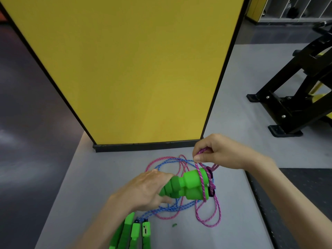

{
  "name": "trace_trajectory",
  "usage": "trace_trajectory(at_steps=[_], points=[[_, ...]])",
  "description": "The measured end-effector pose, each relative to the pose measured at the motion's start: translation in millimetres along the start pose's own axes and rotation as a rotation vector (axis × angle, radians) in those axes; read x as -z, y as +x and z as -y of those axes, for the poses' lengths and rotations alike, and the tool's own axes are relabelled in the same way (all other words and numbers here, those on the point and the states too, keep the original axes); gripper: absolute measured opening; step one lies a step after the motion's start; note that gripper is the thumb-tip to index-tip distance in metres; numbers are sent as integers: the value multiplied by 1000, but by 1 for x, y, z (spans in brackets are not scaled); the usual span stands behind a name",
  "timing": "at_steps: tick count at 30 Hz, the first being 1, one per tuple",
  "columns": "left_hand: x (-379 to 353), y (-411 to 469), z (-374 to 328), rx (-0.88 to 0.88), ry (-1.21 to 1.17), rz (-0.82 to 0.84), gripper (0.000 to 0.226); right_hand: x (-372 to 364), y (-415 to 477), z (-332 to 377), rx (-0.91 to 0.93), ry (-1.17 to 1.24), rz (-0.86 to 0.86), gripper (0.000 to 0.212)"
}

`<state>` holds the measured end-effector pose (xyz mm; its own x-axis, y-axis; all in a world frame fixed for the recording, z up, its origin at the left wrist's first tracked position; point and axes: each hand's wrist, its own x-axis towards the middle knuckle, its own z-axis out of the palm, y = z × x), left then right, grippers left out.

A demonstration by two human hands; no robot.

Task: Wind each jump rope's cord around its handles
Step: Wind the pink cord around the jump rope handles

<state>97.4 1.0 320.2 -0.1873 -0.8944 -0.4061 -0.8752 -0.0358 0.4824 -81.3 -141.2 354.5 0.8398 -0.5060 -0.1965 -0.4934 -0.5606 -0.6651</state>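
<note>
gripping the narrow ribbed ends of a pair of green handles (188, 186), the left hand (147, 189) has its fingers curled round them and holds them side by side above the grey surface (100, 177), on the near side of the yellow panel (134, 69), below its right corner. the wide ends of the pair point away from the hand, toward the right. a magenta cord (203, 184) crosses those wide ends in what looks like one turn. from there it rises to the right hand (215, 153), which sits just in front of the panel's lower right corner. that hand pinches a small bunch of the cord between thumb and bent fingers, and the fingers are closed tight on it. the rest of the magenta cord hangs in loose loops nearer the camera than the panel and toward its right side.

a blue cord (168, 163) and a pink cord (158, 159) lie tangled on the grey surface just in front of the panel's base, partly under the held pair. the blue one runs back toward the spare green handles (134, 230), which lie close together well in front of the panel, at the bottom edge of the view. a tiny green scrap (174, 225) lies just right of them. a black metal frame (296, 97) stands to the right of the panel, well apart from it, and a black mat (296, 194) lies nearer the camera on that same side.
</note>
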Motion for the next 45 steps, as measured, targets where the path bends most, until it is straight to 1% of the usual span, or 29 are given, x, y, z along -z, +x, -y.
trace_trajectory(at_steps=[4, 6, 7, 9, 11, 14, 16, 18, 19, 20, 21, 24, 26, 28, 30, 32, 34, 36, 37, 39, 41, 45], points=[[5, -2, -3, -86, -171, 8, 20, -2, -5, -11, -23, 379, 90, 12], [6, -2, -2, -133, -320, 14, 16, -4, -5, -17, -48, 573, 122, 17], [7, -2, -2, -148, -416, 15, 17, -5, -5, -18, -48, 633, 123, 21], [9, -3, 1, -158, -571, 7, 18, -9, -5, -17, -28, 709, 135, 24], [10, -4, 3, -168, -625, -29, 20, -12, -5, -16, -20, 782, 136, 22], [10, -4, 4, -179, -711, -50, 22, -15, -2, -11, -29, 857, 128, 49], [9, -5, 4, -183, -800, -48, 20, -17, -4, -4, -30, 859, 68, 57], [10, -6, 1, -192, -889, -54, 16, -19, -3, 3, -51, 878, -61, 52], [10, -6, 1, -204, -923, -67, 14, -21, -2, 5, -40, 876, -108, 42], [9, -5, 0, -221, -949, -84, 13, -24, 0, 5, -14, 877, -130, 30], [9, -4, -1, -238, -976, -101, 13, -26, 1, 6, 1, 891, -141, 25], [8, -4, -2, -241, -1060, -136, 13, -28, 3, 8, 60, 934, -150, 20], [7, -4, -3, -229, -1094, -138, 13, -27, 2, 9, 93, 886, -190, 13], [5, -2, -3, -206, -1106, -145, 13, -28, 3, 10, 109, 795, -239, 16], [2, 0, -3, -188, -1116, -164, 15, -30, 5, 5, 91, 723, -307, 21], [1, 1, -4, -168, -1122, -198, 17, -30, 8, 4, 63, 615, -338, 24], [1, 1, -6, -145, -1120, -242, 19, -31, 8, 3, 44, 554, -346, 34], [2, 2, -6, -99, -1117, -300, 23, -29, 6, 4, 24, 576, -322, 44], [3, 3, -5, -66, -1118, -335, 24, -27, 6, 4, 10, 574, -310, 44], [4, 4, -3, 9, -1087, -415, 18, -25, 5, 0, -22, 470, -311, 37], [5, 6, 1, 74, -1012, -480, 12, -24, 4, -2, -46, 352, -313, 33], [2, 13, 8, 175, -872, -580, 6, -27, 4, 2, -55, 240, -290, 31]])
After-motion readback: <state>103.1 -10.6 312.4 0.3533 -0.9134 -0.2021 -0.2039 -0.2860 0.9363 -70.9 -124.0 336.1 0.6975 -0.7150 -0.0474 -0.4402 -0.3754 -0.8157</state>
